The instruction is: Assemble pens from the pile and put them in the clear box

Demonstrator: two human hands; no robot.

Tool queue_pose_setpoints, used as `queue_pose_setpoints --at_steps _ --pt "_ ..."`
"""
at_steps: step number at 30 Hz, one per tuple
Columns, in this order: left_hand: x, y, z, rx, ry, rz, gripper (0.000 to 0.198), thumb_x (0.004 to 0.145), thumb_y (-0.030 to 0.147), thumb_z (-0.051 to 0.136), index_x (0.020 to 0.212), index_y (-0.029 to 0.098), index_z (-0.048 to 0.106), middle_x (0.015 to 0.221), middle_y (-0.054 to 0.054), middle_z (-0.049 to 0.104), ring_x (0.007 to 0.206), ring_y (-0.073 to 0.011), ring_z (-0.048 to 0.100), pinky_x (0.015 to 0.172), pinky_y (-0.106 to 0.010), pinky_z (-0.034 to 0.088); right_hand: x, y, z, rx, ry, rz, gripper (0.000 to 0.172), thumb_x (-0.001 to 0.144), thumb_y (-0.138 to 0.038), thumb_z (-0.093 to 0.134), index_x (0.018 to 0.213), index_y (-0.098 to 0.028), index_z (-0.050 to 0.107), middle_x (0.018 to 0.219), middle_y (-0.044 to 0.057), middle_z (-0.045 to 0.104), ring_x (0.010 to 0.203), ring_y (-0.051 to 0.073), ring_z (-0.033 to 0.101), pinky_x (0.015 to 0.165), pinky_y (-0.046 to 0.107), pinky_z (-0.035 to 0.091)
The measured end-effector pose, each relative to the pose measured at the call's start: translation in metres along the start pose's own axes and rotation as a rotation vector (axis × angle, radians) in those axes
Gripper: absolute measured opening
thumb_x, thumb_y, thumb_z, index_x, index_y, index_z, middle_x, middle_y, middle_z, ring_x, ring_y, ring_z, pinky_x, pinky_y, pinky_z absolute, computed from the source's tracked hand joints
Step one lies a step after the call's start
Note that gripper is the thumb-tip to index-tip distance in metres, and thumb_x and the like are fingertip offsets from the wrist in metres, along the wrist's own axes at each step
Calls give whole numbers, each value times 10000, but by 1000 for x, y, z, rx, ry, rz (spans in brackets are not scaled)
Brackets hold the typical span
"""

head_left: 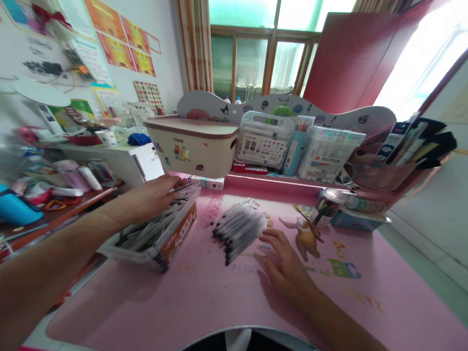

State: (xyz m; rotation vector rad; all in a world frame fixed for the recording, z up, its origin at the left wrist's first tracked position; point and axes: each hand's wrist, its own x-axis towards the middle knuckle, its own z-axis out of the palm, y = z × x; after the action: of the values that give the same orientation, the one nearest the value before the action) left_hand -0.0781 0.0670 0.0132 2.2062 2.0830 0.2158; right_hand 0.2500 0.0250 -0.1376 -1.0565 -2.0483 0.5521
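Left hand (160, 194) at clear bin (178, 235), pens (146, 234) inside.

On the left hand (158, 196), the ends of the fingers (174, 183) are hidden at the clear plastic box (178, 235); any grip cannot be told. The left forearm (68, 248) leaves at the left edge, the right forearm (338, 317) at the bottom. A lid (193, 126) conceals the cream bin's (197, 155) inside. The marker case's (265, 148) fine print is unreadable. A dark rounded object (212, 344) is cut off below.
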Motion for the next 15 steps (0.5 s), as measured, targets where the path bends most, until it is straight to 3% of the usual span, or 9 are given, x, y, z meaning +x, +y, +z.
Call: queue_pose_setpoints --at_steps 9,15 --pt "-4 -34 6 149 -20 14 419 851 279 390 1196 124 569 1149 -133 674 1017 -259 623 882 -321 446 0 -4 0 -6 -16 10 342 839 -104 530 1161 -200 592 1282 109 527 1239 236 500 1075 383 407" --pt "-12 -20 2 88 -44 53 381 853 181 404 1127 129 663 1159 -93 709 1020 -201 616 928 -273 412 1 -8 -1 9 -15 35 346 829 -89 528 1146 -207 601 1271 99 536 1234 236 504 1071 393 415"
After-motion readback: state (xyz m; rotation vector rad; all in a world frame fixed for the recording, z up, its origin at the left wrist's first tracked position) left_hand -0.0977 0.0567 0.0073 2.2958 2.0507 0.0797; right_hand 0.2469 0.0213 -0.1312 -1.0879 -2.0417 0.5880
